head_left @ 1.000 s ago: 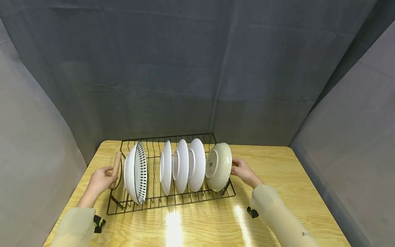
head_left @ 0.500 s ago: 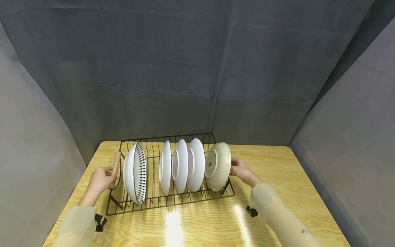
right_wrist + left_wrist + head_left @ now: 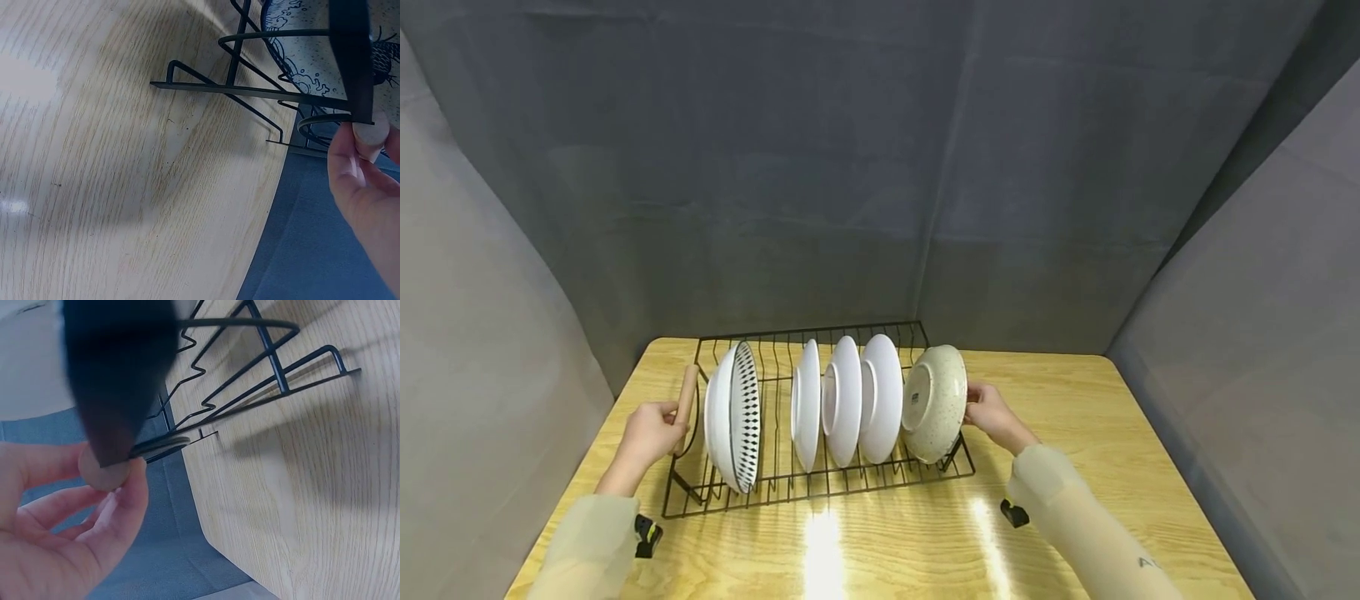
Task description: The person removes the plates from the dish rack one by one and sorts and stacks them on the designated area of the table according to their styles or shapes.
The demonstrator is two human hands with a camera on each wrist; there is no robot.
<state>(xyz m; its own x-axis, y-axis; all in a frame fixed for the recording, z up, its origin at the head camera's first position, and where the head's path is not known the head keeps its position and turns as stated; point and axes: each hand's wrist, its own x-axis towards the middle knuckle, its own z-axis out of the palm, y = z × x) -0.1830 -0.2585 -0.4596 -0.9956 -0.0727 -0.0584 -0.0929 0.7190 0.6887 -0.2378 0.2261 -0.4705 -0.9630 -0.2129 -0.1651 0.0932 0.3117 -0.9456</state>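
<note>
A black wire dish rack (image 3: 820, 495) stands on the wooden table, with a round wooden handle at each end. My left hand (image 3: 647, 433) grips the left handle (image 3: 686, 392), thumb and fingers around it. At the other end, my right hand (image 3: 995, 414) pinches the right handle (image 3: 370, 134), which the speckled bowl hides in the head view. Held on edge in the rack are a white bowl (image 3: 718, 421) with a black diamond pattern inside, three white plates (image 3: 881, 400) and the cream speckled bowl (image 3: 938, 404). Dark drawings show inside that bowl in the right wrist view.
The light wooden table (image 3: 1045, 379) extends in front of the rack and to its right. A dark grey curtain (image 3: 805, 167) hangs behind, and paler cloth walls (image 3: 1262, 333) close off both sides. A dark strip blocks part of each wrist view.
The head view shifts slightly. Both hands keep their hold on the handles, and the rack and dishes show no clear movement on the table.
</note>
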